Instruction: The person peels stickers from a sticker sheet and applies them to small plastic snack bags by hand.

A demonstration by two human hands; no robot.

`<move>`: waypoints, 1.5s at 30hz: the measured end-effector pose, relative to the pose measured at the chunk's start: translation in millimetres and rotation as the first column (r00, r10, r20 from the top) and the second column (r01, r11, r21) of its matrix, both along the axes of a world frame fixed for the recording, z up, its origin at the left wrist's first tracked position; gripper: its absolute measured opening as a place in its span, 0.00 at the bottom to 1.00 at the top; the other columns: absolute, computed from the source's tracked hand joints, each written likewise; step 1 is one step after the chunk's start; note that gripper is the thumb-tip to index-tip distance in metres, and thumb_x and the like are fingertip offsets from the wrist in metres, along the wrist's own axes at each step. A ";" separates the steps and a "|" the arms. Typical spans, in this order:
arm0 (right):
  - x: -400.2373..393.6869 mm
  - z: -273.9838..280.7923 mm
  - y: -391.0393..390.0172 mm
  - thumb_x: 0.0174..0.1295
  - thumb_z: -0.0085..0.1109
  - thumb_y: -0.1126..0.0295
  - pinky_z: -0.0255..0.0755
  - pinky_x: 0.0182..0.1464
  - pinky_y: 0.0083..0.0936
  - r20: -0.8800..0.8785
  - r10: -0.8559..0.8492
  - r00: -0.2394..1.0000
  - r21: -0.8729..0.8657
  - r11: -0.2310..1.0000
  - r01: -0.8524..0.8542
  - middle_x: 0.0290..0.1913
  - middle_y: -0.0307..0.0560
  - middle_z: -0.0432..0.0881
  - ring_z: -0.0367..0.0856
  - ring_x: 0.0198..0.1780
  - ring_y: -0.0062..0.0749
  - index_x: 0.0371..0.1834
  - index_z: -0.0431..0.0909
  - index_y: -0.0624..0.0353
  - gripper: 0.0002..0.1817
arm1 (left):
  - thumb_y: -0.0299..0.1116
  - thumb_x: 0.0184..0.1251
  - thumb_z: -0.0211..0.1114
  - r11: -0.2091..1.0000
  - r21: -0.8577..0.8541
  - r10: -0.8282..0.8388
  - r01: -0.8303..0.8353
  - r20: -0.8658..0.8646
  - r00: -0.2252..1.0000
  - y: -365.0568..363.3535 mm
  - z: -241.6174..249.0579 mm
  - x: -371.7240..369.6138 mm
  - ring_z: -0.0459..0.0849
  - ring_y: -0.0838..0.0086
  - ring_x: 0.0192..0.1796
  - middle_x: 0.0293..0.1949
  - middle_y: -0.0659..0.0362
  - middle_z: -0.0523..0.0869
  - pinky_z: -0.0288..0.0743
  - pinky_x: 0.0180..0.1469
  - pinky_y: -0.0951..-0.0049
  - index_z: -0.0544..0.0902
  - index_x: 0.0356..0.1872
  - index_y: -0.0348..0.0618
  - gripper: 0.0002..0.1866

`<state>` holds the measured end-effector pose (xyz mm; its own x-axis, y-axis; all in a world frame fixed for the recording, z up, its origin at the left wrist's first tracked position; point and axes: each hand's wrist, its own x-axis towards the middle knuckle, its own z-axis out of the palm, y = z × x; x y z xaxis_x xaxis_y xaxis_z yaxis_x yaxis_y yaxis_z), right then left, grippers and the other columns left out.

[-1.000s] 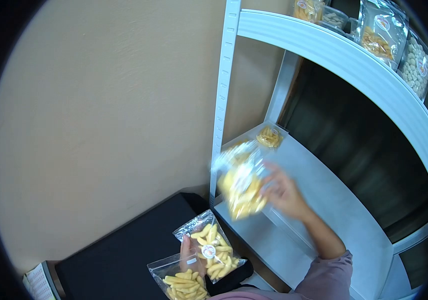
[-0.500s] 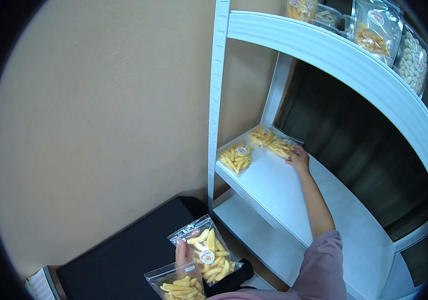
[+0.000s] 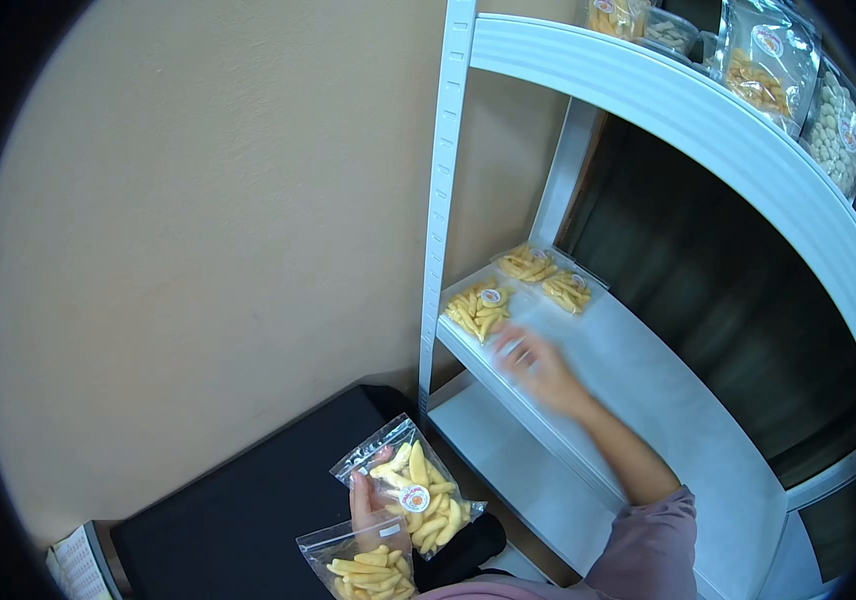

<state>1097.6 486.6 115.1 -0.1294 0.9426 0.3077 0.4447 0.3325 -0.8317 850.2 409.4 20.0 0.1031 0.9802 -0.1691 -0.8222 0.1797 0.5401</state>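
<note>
Two clear zip bags of yellow banana-shaped pieces are in my left hand (image 3: 366, 508) at the bottom: an upper bag (image 3: 432, 508) with a round label and a lower bag (image 3: 368, 572). My right hand (image 3: 536, 366), smeared by motion, is above the white shelf (image 3: 638, 370), close to the front-left bag (image 3: 478, 308). Whether it touches that bag I cannot tell. Behind it lie two more bags of yellow pieces, one in the back corner (image 3: 526, 263) and one to its right (image 3: 568, 290).
The upper shelf (image 3: 648, 70) holds bags and tubs, among them a bag of white pieces (image 3: 836, 135). A shelf post (image 3: 442, 200) stands by the beige wall. Below are a lower shelf (image 3: 518, 470), a black surface (image 3: 238, 510) and a calendar-like item (image 3: 83, 565).
My right hand has left the back-right bag and moved left and toward the shelf's front edge. My left hand still holds the two bags. The view has shifted slightly.
</note>
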 end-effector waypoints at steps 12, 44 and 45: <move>-10.9 2.9 -39.2 0.52 0.58 0.76 0.75 0.33 0.20 -0.453 -0.214 0.865 0.005 0.970 0.242 0.50 0.55 0.68 0.79 0.38 0.33 0.65 0.46 0.63 0.39 | 0.60 0.63 0.39 0.962 0.122 -0.271 0.244 0.326 0.906 -11.2 45.9 -1.8 0.76 0.66 0.40 0.43 0.51 0.78 0.68 0.45 0.64 0.69 0.42 0.41 0.29; 12.9 -13.2 -0.8 0.47 0.61 0.54 0.63 0.48 0.38 0.682 -0.443 0.582 0.308 0.896 0.321 0.48 0.50 0.65 0.64 0.52 0.41 0.52 0.70 0.58 0.30 | 0.50 0.66 0.46 0.981 -0.150 -0.119 0.125 0.048 0.992 30.7 13.4 -0.3 0.61 0.82 0.15 0.15 0.66 0.63 0.59 0.16 0.82 0.68 0.29 0.47 0.17; 10.6 -11.3 -3.3 0.48 0.61 0.54 0.63 0.49 0.38 0.673 -0.494 0.551 0.387 0.869 0.308 0.49 0.52 0.65 0.64 0.52 0.43 0.52 0.69 0.59 0.30 | 0.50 0.66 0.46 0.981 -0.151 -0.119 0.125 0.049 0.992 31.8 17.5 2.3 0.61 0.82 0.15 0.15 0.66 0.63 0.59 0.16 0.82 0.68 0.29 0.47 0.17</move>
